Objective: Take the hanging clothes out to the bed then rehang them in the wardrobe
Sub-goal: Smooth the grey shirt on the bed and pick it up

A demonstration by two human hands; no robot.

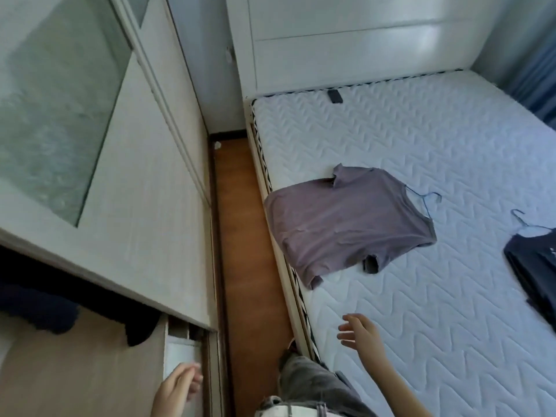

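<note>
Head view shows a grey shirt (346, 224) on its hanger by the bed's (421, 341) left edge, a dark garment (532, 266) farther right, more dark clothes (39, 308) seemingly waiting in the wardrobe (144, 206), the right hand (361, 332) with fingers spread and the left hand (177, 389) loosely curled, both empty.
</note>
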